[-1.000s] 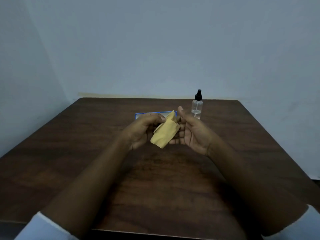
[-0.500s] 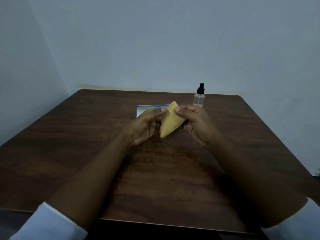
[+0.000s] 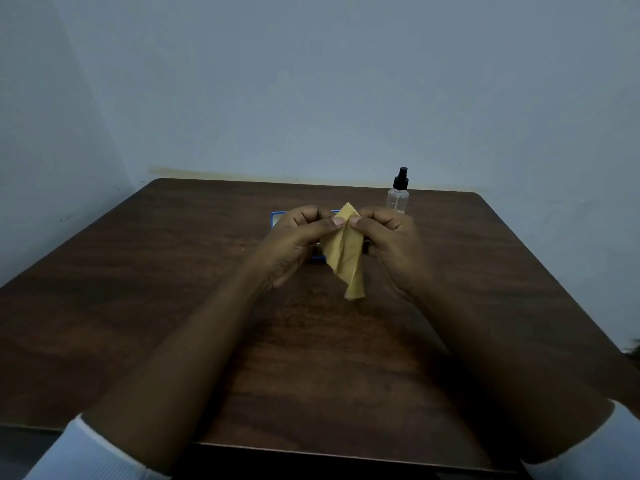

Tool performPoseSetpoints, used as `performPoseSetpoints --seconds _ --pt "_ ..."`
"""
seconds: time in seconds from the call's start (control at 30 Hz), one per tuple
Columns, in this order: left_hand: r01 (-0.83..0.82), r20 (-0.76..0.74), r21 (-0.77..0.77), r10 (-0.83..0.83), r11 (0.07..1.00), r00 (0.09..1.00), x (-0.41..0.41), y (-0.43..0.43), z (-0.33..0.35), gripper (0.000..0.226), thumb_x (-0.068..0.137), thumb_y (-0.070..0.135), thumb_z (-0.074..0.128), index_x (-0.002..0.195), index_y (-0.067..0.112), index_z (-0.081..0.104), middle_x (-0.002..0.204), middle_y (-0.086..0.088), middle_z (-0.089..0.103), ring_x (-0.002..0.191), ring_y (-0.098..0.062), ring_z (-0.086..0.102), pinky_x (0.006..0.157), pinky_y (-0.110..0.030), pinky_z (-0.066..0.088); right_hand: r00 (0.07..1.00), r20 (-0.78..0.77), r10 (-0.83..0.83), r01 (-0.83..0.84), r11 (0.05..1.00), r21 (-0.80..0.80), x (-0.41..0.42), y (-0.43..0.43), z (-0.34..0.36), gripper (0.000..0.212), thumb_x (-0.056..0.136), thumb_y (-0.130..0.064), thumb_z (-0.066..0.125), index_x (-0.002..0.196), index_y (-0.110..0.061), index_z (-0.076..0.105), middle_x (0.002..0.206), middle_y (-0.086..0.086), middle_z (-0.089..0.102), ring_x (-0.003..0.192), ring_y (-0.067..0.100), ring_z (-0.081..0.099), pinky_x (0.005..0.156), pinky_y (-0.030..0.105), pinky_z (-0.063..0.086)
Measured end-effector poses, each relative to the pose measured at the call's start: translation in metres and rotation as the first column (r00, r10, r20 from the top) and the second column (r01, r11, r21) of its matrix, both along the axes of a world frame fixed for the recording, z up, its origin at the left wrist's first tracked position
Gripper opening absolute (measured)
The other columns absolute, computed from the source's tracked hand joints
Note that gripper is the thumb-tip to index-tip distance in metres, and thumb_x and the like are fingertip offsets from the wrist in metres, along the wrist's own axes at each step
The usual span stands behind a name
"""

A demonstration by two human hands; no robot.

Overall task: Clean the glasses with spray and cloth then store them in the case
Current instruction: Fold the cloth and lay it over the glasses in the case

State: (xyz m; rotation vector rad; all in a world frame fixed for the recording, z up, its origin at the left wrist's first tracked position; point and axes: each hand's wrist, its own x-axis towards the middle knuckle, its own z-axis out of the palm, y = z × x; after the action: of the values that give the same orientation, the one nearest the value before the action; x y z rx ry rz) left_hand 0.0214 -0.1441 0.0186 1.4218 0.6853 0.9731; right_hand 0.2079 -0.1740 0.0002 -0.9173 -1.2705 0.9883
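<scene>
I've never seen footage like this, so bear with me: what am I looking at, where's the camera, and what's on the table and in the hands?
There is no machine here, just a person working with bare hands. The camera sits on their head and looks forward and down, so the arms reach in from the bottom edge. The left hand and the right hand each pinch the top of a yellow cloth, which hangs between them above a brown table. Behind the hands lies a blue case, mostly hidden. A clear spray bottle with a black top stands upright at the far right. No glasses show; they may be hidden behind the hands.
</scene>
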Motion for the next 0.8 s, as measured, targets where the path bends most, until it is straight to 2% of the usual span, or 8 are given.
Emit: performPoseSetpoints --seconds 0.07,0.13,0.2,0.37,0.47,0.6,0.7,0.8 --pt "-0.042 -0.007 0.024 0.043 0.999 0.999 -0.002 0.002 0.001 0.017 0.102 0.016 0.068 0.086 0.016 0.067 0.083 0.004 0.07 0.078 -0.009 0.066 0.072 -0.028 0.054 1.0 -0.018 0.022 -0.023 0.999 -0.049 -0.001 -0.002 0.0 0.014 0.094 -0.027 0.07 0.086 -0.017 0.075 0.09 0.009 0.072 0.088 0.027 0.068 0.08 0.049 0.054" --pt "-0.077 -0.025 0.081 0.079 0.994 0.997 -0.002 0.004 0.002 0.018 0.103 0.017 0.068 0.086 0.016 0.068 0.081 0.005 0.069 0.076 -0.009 0.064 0.07 -0.028 0.053 0.99 -0.102 0.096 -0.108 0.988 -0.111 -0.002 -0.004 0.0 0.015 0.098 -0.024 0.067 0.088 -0.018 0.075 0.091 0.007 0.073 0.087 0.023 0.071 0.077 0.041 0.057" --pt "-0.091 -0.025 0.13 0.095 0.987 0.995 -0.002 0.005 0.002 0.019 0.104 0.017 0.068 0.085 0.016 0.069 0.081 0.002 0.067 0.074 -0.01 0.063 0.068 -0.027 0.052 0.959 -0.213 0.188 -0.227 0.959 -0.171 -0.005 -0.006 0.001 0.014 0.103 -0.021 0.064 0.099 -0.013 0.075 0.099 0.009 0.077 0.094 0.024 0.074 0.079 0.037 0.061" --pt "-0.025 -0.082 0.172 0.039 0.985 0.996 -0.01 0.006 0.005 0.019 0.099 0.025 0.076 0.08 0.026 0.078 0.081 -0.002 0.071 0.075 -0.014 0.066 0.067 -0.029 0.054 0.833 -0.38 0.402 -0.535 0.761 -0.368 -0.007 -0.016 0.002 0.06 0.089 -0.035 0.077 0.137 -0.002 0.065 0.134 0.019 0.069 0.122 0.03 0.069 0.101 0.044 0.057" --pt "-0.049 -0.137 0.16 0.072 0.986 0.988 -0.016 0.01 0.006 0.011 0.096 0.022 0.08 0.085 0.023 0.083 0.088 -0.008 0.075 0.081 -0.022 0.067 0.073 -0.035 0.054 0.785 -0.426 0.451 -0.609 0.689 -0.393 -0.007 -0.017 -0.002 0.063 0.091 -0.029 0.074 0.144 0.001 0.058 0.142 0.023 0.063 0.131 0.036 0.062 0.109 0.05 0.052" --pt "-0.18 -0.085 0.007 0.18 0.984 0.98 -0.015 0.012 0.005 0.006 0.095 0.019 0.081 0.094 0.013 0.079 0.083 0.003 0.078 0.071 -0.01 0.068 0.062 -0.028 0.053 0.817 -0.405 0.41 -0.553 0.756 -0.351 -0.009 -0.015 0.002 0.037 0.096 -0.021 0.069 0.127 -0.002 0.072 0.126 0.017 0.074 0.111 0.028 0.075 0.092 0.043 0.061" --pt "-0.243 -0.14 -0.123 0.226 0.962 0.964 -0.011 0.013 0.004 0.022 0.101 0.039 0.073 0.102 0.017 0.078 0.069 0.005 0.069 0.062 -0.013 0.057 0.054 -0.026 0.044 0.805 -0.436 0.402 -0.552 0.777 -0.304 -0.003 -0.014 0.008 0.032 0.095 -0.022 0.068 0.121 -0.005 0.077 0.122 0.015 0.076 0.11 0.026 0.076 0.091 0.043 0.061" --pt "-0.251 -0.19 -0.296 0.201 0.922 0.961 -0.005 0.011 0.005 0.048 0.103 0.062 0.057 0.098 0.016 0.073 0.071 0.0 0.067 0.06 -0.017 0.058 0.056 -0.029 0.047 0.776 -0.527 0.347 -0.54 0.797 -0.27 0.005 -0.013 0.013 0.039 0.092 -0.015 0.068 0.128 0.001 0.072 0.129 0.021 0.072 0.118 0.033 0.072 0.097 0.053 0.058"
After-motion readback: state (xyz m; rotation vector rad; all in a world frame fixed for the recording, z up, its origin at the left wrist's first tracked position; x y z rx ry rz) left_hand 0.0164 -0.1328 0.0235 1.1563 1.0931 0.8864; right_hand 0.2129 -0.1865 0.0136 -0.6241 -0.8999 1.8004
